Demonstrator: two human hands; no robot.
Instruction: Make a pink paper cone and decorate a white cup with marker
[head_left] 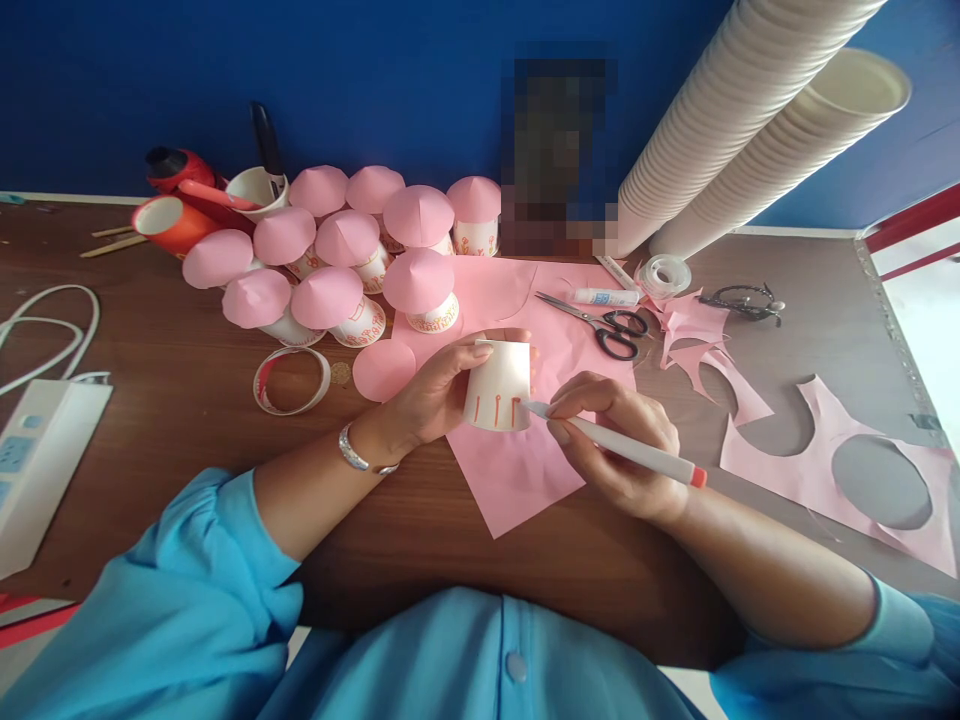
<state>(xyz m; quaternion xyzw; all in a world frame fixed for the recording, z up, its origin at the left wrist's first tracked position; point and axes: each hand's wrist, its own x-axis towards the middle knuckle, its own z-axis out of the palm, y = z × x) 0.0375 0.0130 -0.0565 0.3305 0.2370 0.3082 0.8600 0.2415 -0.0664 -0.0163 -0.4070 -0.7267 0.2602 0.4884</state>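
Observation:
My left hand (442, 385) grips a white paper cup (498, 375) turned upside down, its thumb near the top and the other fingers behind. Several orange stalk-like lines run along the cup's lower side. In my right hand (615, 440) is a white marker (637, 452) with a red end cap, its tip at or very close to the rightmost orange line. Beneath both hands lies pink paper (502, 490). A pink paper disc (384, 370) rests just left of the cup. Black-handled scissors (600, 322) and a glue stick (606, 297) lie behind my right hand.
Several cups with pink cone roofs (418, 282) stand at the back left. Tall paper cup stacks (720, 120) rise at the back right. Pink offcuts (817, 440), a tape roll (666, 275) and glasses (742, 300) lie right. A power strip (45, 460) sits left, near a ring (291, 381).

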